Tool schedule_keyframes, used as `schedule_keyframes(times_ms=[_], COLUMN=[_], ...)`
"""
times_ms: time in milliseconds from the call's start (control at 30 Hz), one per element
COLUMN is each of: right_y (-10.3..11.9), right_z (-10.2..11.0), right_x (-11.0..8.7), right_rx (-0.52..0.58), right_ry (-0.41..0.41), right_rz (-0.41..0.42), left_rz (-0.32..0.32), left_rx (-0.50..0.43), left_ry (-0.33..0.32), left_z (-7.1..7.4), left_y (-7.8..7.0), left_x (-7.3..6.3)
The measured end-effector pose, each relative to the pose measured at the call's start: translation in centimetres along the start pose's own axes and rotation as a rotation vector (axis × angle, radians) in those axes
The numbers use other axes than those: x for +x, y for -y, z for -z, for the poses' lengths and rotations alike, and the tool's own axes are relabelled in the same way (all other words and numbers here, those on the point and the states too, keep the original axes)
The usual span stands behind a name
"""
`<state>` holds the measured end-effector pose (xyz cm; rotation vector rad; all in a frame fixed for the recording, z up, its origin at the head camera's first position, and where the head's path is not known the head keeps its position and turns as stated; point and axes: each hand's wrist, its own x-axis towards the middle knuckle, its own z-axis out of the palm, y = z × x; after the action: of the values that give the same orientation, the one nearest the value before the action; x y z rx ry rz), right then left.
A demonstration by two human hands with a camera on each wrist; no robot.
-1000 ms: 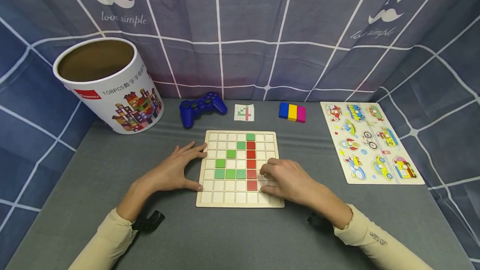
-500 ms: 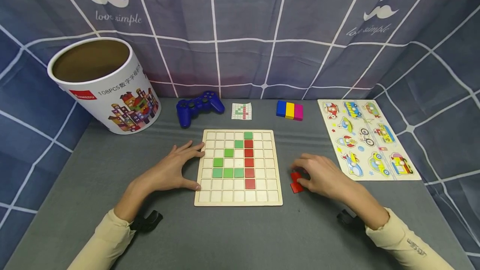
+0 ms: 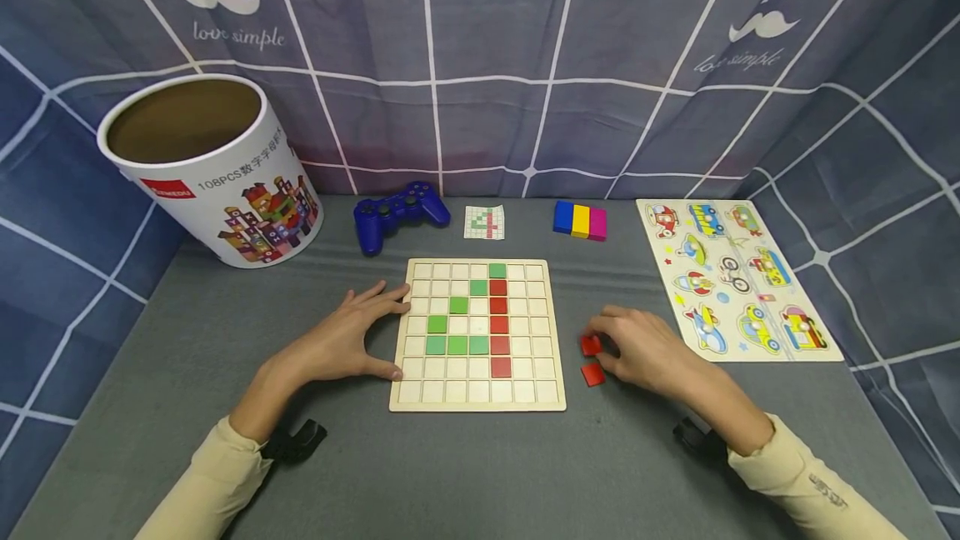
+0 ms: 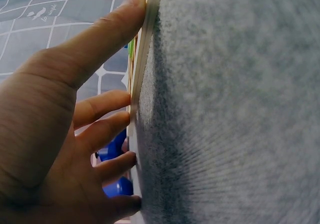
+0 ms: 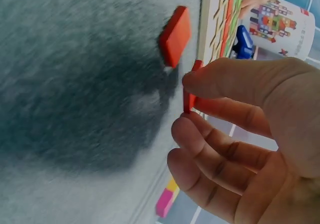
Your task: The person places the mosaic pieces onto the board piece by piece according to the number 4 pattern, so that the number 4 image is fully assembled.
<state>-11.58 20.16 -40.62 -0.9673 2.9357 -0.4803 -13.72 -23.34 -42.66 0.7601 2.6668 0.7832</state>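
Note:
A wooden grid board [image 3: 450, 394] lies in the middle of the table, with several green tiles [image 3: 458, 305] and a column of red tiles [image 3: 498, 325] set in its squares. My left hand [image 3: 348, 344] touches the board's left edge, thumb and fingers extended and spread. To the right of the board, my right hand [image 3: 647, 348] pinches a red tile [image 5: 188, 99] between thumb and index finger, as the right wrist view shows. A second red tile [image 3: 593, 374] lies flat on the cloth just in front of it, apart from the hand.
Behind the board are a blue game controller [image 3: 401, 215], a small pattern card [image 3: 484, 222] and a row of blue, yellow and pink blocks [image 3: 580, 221]. A large white bucket [image 3: 217, 182] stands back left. A picture puzzle board [image 3: 738, 282] lies at the right.
My right hand has left the board, moving right to the loose red tiles. One tile is now pinched and separated from the other. My left hand stays at the board's edge.

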Motion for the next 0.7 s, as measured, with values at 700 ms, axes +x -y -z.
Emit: schedule_keyframes(times_ms=[700], right_y=[7.6], right_z=[-3.2], right_x=[2.1], right_rx=[0.103], right_ry=[-0.038], right_rz=[0.291], left_rz=[-0.006], left_rx=[0.020], left_ry=[-0.004], left_z=[0.1], left_y=[0.0], left_x=[0.0])
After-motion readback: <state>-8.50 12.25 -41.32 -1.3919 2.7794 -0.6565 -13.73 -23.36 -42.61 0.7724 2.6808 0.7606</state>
